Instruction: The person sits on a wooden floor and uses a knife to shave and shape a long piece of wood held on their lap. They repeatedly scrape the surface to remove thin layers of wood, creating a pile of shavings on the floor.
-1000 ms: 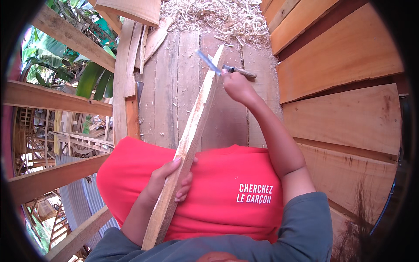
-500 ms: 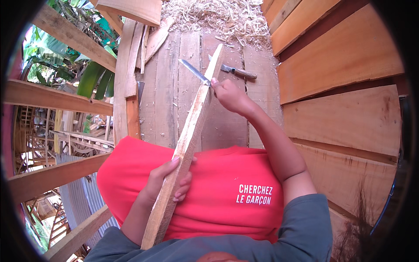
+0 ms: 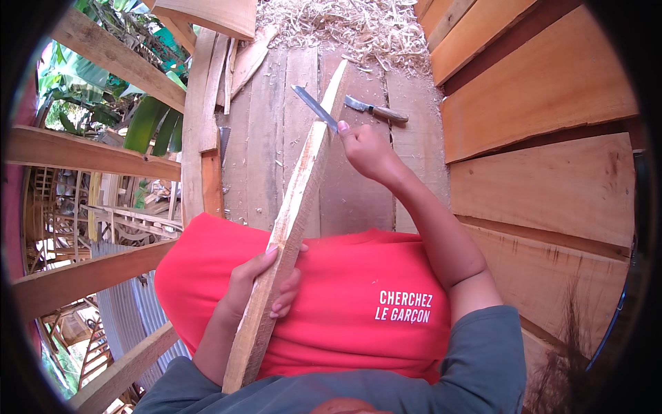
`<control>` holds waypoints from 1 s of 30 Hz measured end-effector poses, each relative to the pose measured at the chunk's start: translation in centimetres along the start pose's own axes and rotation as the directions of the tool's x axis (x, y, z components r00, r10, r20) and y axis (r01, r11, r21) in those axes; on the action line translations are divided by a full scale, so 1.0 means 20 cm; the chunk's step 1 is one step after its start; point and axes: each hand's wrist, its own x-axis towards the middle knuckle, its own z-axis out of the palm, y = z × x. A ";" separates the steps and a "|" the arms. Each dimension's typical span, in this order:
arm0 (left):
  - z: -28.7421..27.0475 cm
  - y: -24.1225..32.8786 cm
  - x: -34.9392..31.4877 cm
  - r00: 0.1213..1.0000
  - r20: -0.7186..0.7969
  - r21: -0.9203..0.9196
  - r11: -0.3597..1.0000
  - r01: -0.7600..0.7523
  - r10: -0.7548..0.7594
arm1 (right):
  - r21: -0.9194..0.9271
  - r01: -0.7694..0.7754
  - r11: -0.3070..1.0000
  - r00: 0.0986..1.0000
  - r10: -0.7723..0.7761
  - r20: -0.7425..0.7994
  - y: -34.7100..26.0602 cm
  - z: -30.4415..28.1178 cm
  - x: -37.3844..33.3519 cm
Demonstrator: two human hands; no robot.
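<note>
A long pale wooden stick (image 3: 293, 200), tapered at its far end, slants from my body up across my lap. My left hand (image 3: 265, 281) is wrapped round its lower part, thumb along the near side. Beyond it, my right hand (image 3: 369, 150) grips a knife (image 3: 315, 108), the handle mostly hidden in the fist. The knife's blade lies across the stick near the tapered end and points up and to the left. Freshly cut, lighter wood shows along the stick's upper face. Red cloth (image 3: 331, 297) with white lettering covers my lap beneath the stick.
A second knife (image 3: 376, 109) with a brown handle lies on the plank floor (image 3: 352, 186) just past my right hand. Curly wood shavings (image 3: 345, 27) pile up at the far end. A board wall (image 3: 538, 186) stands close on the right; rails (image 3: 93, 155) and loose planks (image 3: 205, 90) line the left.
The knife has shifted slightly toward the stick's far tip, and its blade angle has changed a little. My left hand keeps its hold; the stick has barely moved.
</note>
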 end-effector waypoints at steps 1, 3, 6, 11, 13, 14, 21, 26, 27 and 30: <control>0.00 0.00 -0.01 1.000 0.008 -0.003 1.000 -0.006 0.006 | -0.031 0.014 0.999 1.000 -0.014 -0.007 0.04 -0.03 0.05; 0.00 0.00 0.01 1.000 -0.008 0.006 1.000 0.002 -0.002 | -0.020 -0.056 0.998 0.997 0.055 -0.061 0.07 -0.03 0.08; 0.00 0.00 0.00 1.000 -0.009 -0.003 1.000 -0.001 0.000 | -0.015 -0.031 0.999 0.999 0.031 0.009 0.02 0.01 0.04; 0.00 0.00 0.00 1.000 -0.028 0.004 1.000 0.001 -0.001 | 0.056 -0.029 0.998 0.999 0.027 0.040 0.00 0.03 0.01; 0.02 0.01 -0.01 1.000 -0.018 -0.028 1.000 0.001 -0.002 | 0.139 -0.027 0.990 0.996 0.015 0.087 0.02 0.05 0.04; 0.02 0.00 -0.02 0.999 -0.036 -0.012 1.000 0.004 -0.004 | 0.095 -0.056 0.994 0.998 0.055 0.010 0.07 0.05 0.08; 0.02 0.00 0.00 0.999 -0.050 0.024 1.000 -0.006 0.008 | -0.003 -0.054 0.999 0.998 0.054 0.031 -0.01 0.00 0.06; 0.03 0.01 0.00 0.999 -0.055 0.034 0.999 0.004 -0.002 | -0.026 -0.124 0.992 0.992 0.124 -0.025 0.01 -0.02 0.08; 0.02 0.00 0.00 0.998 -0.057 0.032 0.999 0.002 0.000 | -0.013 -0.142 0.990 0.990 0.141 -0.012 0.00 -0.03 0.07; 0.02 0.00 0.01 0.999 -0.051 0.033 0.999 0.009 -0.007 | 0.028 -0.112 0.993 0.990 0.114 -0.081 0.05 -0.01 0.09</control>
